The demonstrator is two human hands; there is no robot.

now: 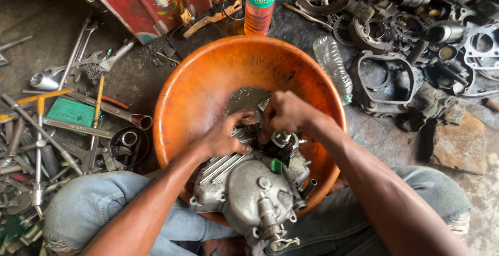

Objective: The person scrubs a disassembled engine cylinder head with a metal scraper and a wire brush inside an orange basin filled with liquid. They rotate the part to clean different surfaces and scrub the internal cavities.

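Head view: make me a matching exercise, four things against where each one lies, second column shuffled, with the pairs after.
Things:
1. engine casing
2. plastic bottle of orange liquid
3. spanners and tools
4. clear empty bottle

Places:
A. spread on the ground left of the basin
B. lying on its side by the basin's right rim
C. in the orange basin, under the left hand and right hand
D. standing upright beyond the basin's far rim

Pairs: 1-C, 2-D, 3-A, 4-B
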